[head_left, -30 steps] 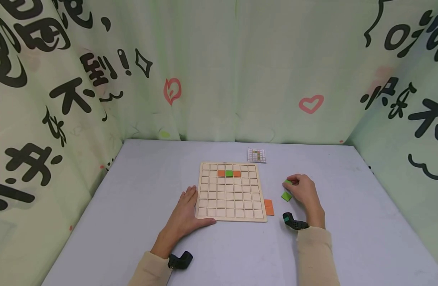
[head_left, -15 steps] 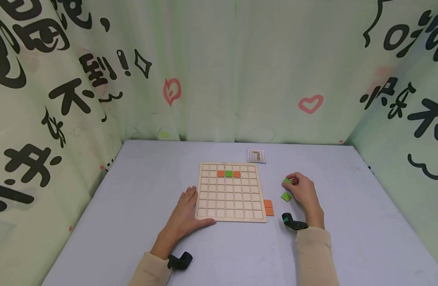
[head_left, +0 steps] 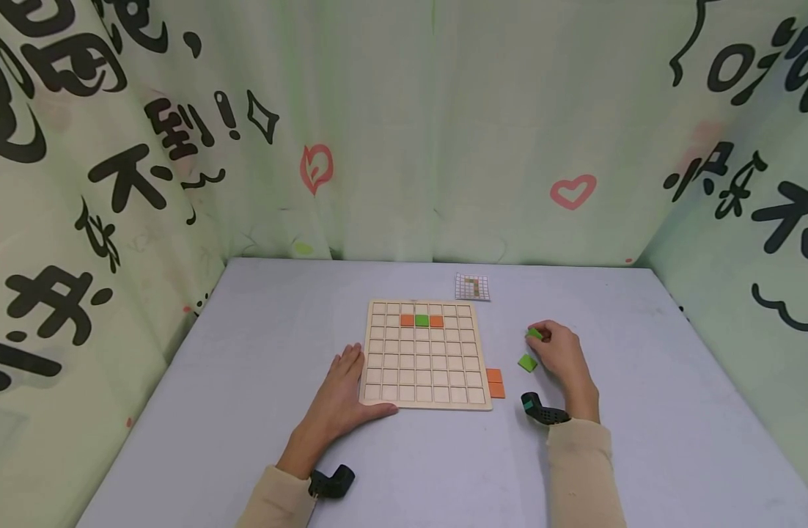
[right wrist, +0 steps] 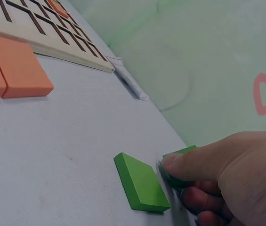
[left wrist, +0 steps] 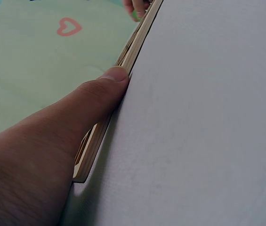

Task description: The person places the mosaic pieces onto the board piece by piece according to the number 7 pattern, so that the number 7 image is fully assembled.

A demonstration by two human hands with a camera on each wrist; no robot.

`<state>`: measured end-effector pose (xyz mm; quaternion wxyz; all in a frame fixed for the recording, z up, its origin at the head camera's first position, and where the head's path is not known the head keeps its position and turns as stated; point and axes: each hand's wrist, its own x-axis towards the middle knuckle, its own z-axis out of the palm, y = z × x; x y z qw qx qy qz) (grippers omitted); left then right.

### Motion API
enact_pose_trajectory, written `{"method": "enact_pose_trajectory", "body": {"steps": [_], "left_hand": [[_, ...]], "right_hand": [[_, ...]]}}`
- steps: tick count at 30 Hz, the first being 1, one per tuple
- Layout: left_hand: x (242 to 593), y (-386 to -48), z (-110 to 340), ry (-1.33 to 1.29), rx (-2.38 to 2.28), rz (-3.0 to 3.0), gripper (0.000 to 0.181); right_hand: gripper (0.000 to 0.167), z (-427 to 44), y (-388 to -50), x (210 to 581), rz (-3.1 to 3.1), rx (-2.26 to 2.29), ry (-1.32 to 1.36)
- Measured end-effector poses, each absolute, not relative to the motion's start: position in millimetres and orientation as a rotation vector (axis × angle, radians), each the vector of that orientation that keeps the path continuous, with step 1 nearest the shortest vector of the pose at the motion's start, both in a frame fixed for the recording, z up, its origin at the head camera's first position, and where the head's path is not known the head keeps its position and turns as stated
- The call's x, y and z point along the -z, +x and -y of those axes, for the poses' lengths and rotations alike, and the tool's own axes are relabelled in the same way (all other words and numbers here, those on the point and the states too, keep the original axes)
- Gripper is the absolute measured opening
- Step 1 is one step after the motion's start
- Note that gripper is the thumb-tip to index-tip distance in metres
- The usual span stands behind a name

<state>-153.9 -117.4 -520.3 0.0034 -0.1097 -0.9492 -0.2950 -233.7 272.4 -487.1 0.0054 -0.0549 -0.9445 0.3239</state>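
A wooden grid board (head_left: 425, 367) lies on the table, with two orange tiles and one green tile (head_left: 421, 320) side by side in an upper row. My left hand (head_left: 338, 396) rests at its near left corner, fingers extended along the left side. In the left wrist view, the thumb (left wrist: 95, 94) touches the board's front edge. To the right of the board, my right hand (head_left: 559, 356) pinches a green square tile (head_left: 534, 334) between thumb and fingers. Another green tile (right wrist: 141, 183) lies on the table just beside that hand. Curled fingers partly hide the held tile.
Two orange tiles (head_left: 496, 383) lie together against the board's right side. A small card with a printed grid pattern (head_left: 473, 287) lies beyond the board's far right corner. A printed curtain (head_left: 437, 147) surrounds the table (head_left: 278, 308) at the back and sides.
The pinched green tile has shifted slightly to the right in my right fingers. My left hand and the board stay as they were.
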Motion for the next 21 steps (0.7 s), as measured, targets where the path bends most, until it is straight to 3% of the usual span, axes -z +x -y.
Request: {"method": "enact_pose_trajectory", "body": {"steps": [21], "left_hand": [[519.2,-153.1,117.6,-0.348,0.900,2.978,0.118]], "right_hand": [[0.038,-269.2,-235.4,489.4,2.861,-1.104,-0.280]]}}
